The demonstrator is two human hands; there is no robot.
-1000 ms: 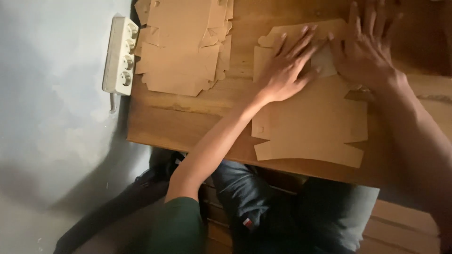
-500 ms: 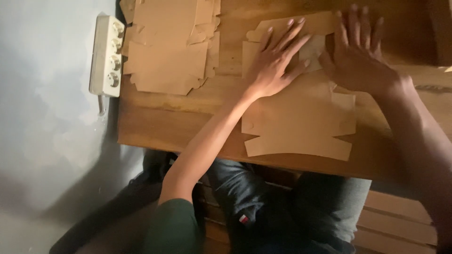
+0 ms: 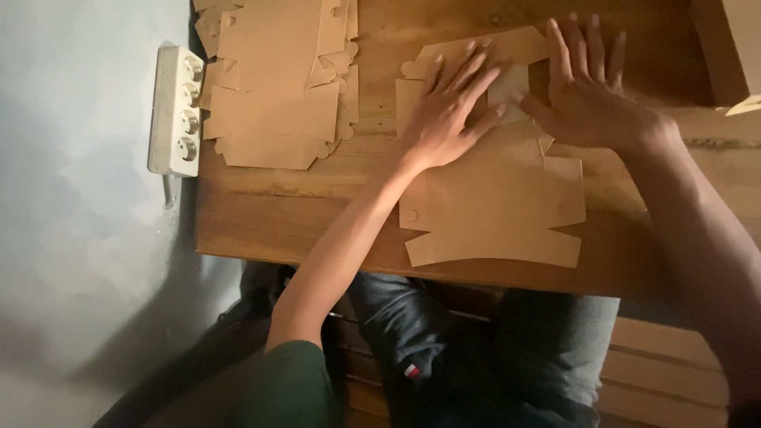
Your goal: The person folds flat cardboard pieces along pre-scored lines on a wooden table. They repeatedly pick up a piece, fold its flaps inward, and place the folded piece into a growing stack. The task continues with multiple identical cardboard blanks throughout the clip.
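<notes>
Head view: the left hand (image 3: 448, 111) and right hand (image 3: 590, 99) are pressing flat, fingers spread, on the flat cardboard box blank (image 3: 491, 198) lying on the wooden table (image 3: 261, 218); since a second ago they are sliding closer over the fold, suggesting creasing is underway

hidden: cardboard blank (image 3: 495, 202) middle (under 2 hands) | cut off: stack (image 3: 277, 79) top
</notes>
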